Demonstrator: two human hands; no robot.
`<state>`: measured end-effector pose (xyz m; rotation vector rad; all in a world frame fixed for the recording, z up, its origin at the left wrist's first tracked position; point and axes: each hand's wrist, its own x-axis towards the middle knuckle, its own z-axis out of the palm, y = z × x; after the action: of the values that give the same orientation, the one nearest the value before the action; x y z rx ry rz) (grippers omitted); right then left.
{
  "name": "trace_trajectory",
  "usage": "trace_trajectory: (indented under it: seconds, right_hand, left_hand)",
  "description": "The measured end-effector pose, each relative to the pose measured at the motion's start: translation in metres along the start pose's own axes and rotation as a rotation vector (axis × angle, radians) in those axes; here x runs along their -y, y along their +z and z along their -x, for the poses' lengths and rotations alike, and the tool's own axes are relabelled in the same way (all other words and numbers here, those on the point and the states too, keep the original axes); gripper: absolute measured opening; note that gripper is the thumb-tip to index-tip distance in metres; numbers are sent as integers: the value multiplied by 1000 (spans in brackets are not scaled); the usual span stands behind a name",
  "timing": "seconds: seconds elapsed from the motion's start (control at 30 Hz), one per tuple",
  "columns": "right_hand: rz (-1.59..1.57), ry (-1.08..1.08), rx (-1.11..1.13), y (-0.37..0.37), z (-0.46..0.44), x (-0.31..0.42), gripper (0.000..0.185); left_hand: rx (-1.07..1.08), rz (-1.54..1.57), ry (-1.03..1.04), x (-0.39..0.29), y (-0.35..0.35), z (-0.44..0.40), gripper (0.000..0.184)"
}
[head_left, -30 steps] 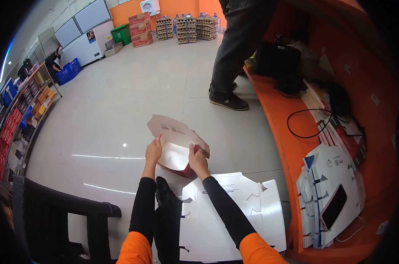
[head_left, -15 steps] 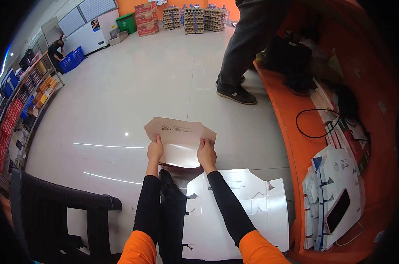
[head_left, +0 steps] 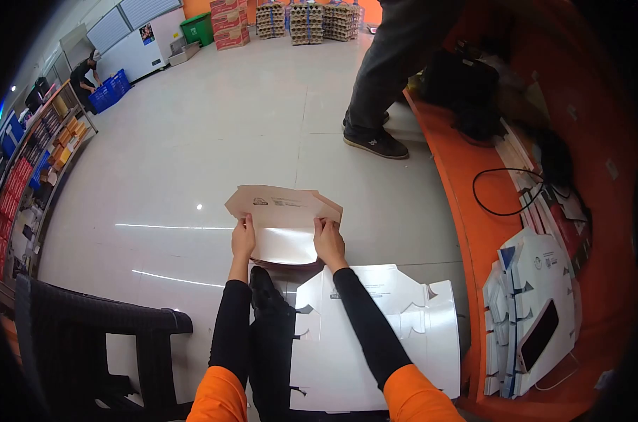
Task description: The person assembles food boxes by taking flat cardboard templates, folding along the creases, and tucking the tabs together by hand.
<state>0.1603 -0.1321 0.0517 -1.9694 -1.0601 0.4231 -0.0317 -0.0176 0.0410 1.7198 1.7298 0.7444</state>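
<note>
Holding open carton point(head_left: 284, 228), left fingers point(head_left: 246, 223) one side, right fingers point(head_left: 324, 226) opposite

The left hand point(head_left: 243, 238) and right hand point(head_left: 329, 243) grip an open box point(head_left: 284, 235).

Orange sleeves point(head_left: 218, 395) overlap black undersleeves point(head_left: 230, 320); the trouser leg point(head_left: 272, 362) and shoe point(head_left: 264, 290) are black.

No wording can be read: a dark logo and a square code are printed on the paperboard box point(head_left: 285, 238), with illegible lines on the flat carton blank point(head_left: 336, 344).
</note>
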Motion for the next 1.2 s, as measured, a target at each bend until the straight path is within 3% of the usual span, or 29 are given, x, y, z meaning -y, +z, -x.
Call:
trace_trajectory:
  seconds: [0.1, 0.13, 0.2, 0.37, 0.43, 0.53, 0.63, 0.8, 0.9, 1.03, 1.13, 1.2]
  right_hand:
    - [-202, -6, 255, -19, -4, -28, 46]
    - [-203, -104, 259, -45, 10, -28, 48]
    - [-173, -109, 279, -101, 49, -36, 43]
    - [323, -22, 95, -245, 172, -30, 34]
    - [521, 141, 57, -268, 217, -41, 32]
    - [533, 132, -80, -266, 271, -41, 41]
    - [604, 182, -93, -248, 300, -26, 56]
    - [544, 226, -200, -233, 309, -28, 65]
    - [526, 240, -194, -235, 309, -31, 69]
    - [491, 251, -189, -238, 312, -31, 66]
    - [474, 291, -176, -239, 314, -33, 66]
    - [450, 284, -171, -240, 314, -36, 64]
  left_hand:
    - [-331, -3, 215, 15, -5, 12, 45]
    - [-329, 53, 291, 7, -19, 33, 41]
    - [-259, 22, 424, -12, -48, 97, 40]
    - [231, -67, 353, -31, -100, 284, 53]
    - [199, -200, 358, -31, -100, 333, 61]
    - [132, -412, 414, -30, -86, 374, 74]
    - [143, -298, 246, -35, -73, 387, 75]
    - [186, -106, 138, -27, -78, 371, 47]
    - [255, -68, 94, -26, -81, 369, 42]
    - [77, -103, 308, -6, -64, 374, 46]
    - [80, -118, 309, -7, -59, 380, 45]
    - [178, 190, 143, -11, -58, 382, 43]
